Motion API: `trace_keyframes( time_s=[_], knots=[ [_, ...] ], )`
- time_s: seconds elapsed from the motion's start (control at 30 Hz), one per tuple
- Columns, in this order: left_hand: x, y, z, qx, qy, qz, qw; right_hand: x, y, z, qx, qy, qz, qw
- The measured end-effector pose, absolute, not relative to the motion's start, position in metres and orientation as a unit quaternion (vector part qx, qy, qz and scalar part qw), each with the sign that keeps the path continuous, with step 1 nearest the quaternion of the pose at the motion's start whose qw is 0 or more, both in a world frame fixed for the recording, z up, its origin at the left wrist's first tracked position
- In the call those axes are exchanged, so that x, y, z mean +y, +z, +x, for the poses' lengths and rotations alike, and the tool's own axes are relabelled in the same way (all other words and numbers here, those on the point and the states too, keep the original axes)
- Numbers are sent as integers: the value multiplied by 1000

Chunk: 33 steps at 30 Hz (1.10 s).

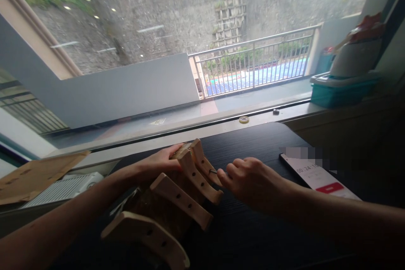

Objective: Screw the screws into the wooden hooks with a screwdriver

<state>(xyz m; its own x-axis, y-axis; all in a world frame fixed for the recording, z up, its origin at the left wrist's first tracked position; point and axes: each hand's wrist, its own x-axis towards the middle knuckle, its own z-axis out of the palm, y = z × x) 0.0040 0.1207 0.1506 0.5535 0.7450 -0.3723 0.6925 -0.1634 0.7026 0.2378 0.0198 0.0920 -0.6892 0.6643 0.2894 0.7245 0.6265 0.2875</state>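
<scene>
A light wooden assembly (pixel 177 196) with several curved, drilled slats lies on the dark table (pixel 253 236). My left hand (pixel 160 161) rests on its far end, fingers wrapped over the top slat. My right hand (pixel 248 179) is closed in a pinch against the right side of a slat, holding a small dark metal piece (pixel 213 172) at the wood. I cannot make out exactly what that piece is.
A phone (pixel 318 175) with a lit timer screen lies on the table at the right. A small yellow ring (pixel 244 120) sits on the window sill. A teal box with a white object (pixel 346 80) stands at the right. Cardboard (pixel 34 173) and a white device (pixel 63 186) lie at the left.
</scene>
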Motion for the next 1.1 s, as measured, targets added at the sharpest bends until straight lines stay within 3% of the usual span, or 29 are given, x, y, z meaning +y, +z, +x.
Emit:
trace_keyframes(
  time_s=[0.17,0.37,0.47,0.57,0.73,0.83,0.97,1.1],
  knots=[
    [119,150,2,474,37,753,454,25,81,237,-892,-153,-410,116],
    [119,147,1,467,60,747,469,30,73,239,-755,166,-571,278],
    [117,147,3,476,58,750,456,30,72,240,-702,252,-583,322],
    [116,147,4,495,63,744,445,29,77,240,-746,183,-578,274],
    [113,146,2,493,79,733,462,27,88,238,-881,-97,-451,104],
    [114,145,0,487,79,737,461,29,90,238,-898,-188,-394,57],
    [121,141,-2,486,88,746,446,31,88,238,-900,-165,-399,64],
    [122,141,-3,478,73,747,457,31,80,237,-868,-12,-477,141]
  ],
)
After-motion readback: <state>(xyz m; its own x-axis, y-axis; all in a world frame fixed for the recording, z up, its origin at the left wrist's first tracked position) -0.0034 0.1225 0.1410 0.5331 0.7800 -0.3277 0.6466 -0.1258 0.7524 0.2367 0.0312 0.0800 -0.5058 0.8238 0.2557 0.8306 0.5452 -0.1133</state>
